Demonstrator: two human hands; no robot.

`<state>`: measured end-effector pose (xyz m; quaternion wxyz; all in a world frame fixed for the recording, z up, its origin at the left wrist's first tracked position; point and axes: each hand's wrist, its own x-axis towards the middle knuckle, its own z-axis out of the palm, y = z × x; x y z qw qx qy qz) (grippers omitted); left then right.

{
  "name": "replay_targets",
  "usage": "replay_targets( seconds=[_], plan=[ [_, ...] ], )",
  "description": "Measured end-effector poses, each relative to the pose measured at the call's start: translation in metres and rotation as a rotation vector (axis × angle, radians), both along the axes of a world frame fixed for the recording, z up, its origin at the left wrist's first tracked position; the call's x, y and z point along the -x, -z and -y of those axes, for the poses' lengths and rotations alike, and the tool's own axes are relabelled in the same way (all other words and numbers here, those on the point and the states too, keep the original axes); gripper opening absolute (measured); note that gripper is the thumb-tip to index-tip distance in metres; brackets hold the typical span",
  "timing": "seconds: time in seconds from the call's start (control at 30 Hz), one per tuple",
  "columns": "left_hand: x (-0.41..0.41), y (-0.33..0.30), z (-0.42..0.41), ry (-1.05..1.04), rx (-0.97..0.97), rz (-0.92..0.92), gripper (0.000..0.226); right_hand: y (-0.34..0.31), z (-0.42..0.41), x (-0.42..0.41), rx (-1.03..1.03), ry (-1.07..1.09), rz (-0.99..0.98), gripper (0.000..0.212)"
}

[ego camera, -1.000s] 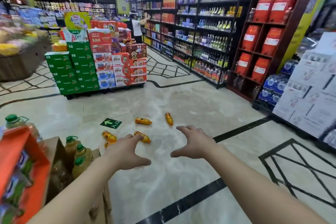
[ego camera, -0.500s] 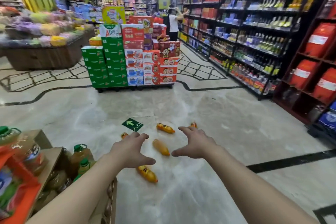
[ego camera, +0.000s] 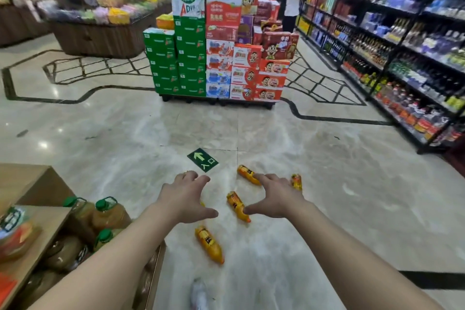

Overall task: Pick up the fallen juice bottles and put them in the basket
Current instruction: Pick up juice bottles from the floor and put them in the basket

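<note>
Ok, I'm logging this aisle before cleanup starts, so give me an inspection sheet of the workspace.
Surface: pale glossy floor with dark inlaid lines.
Job's things: four orange juice bottles lying down in plain view, nearest, middle, far, right; no basket seen.
Clutter: green arrow sticker; blurred pale thing at the bottom edge.
Grippers: left hand and right hand spread open above the bottles, holding nothing.
Cables: nothing seen.
Surroundings: stacked cartons, drink shelves, jugs on a low wooden stand, a person far off.
</note>
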<state>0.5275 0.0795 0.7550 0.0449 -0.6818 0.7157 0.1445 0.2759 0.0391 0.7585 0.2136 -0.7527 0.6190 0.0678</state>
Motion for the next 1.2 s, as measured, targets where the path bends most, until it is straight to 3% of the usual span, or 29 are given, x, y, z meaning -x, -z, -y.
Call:
replay_targets(
  seconds=[0.37,0.7,0.97,1.2],
  plan=[
    [-0.063,0.075,0.244,-0.008,-0.114,0.035,0.104,0.073,0.241,-0.049,-0.099,0.044,-0.028,0.11],
    [-0.076,0.177,0.375,-0.121,-0.319,-0.023,0.101,0.18,0.387,-0.076,-0.205,0.017,-0.044,0.101],
    [-0.071,0.337,0.46,-0.351,-0.497,-0.096,0.103,0.352,0.51,-0.085,-0.356,-0.029,-0.033,0.1],
    [-0.038,0.54,0.498,-0.49,-0.568,-0.116,0.097,0.553,0.566,-0.08,-0.482,0.107,0.077,0.101]
  ],
)
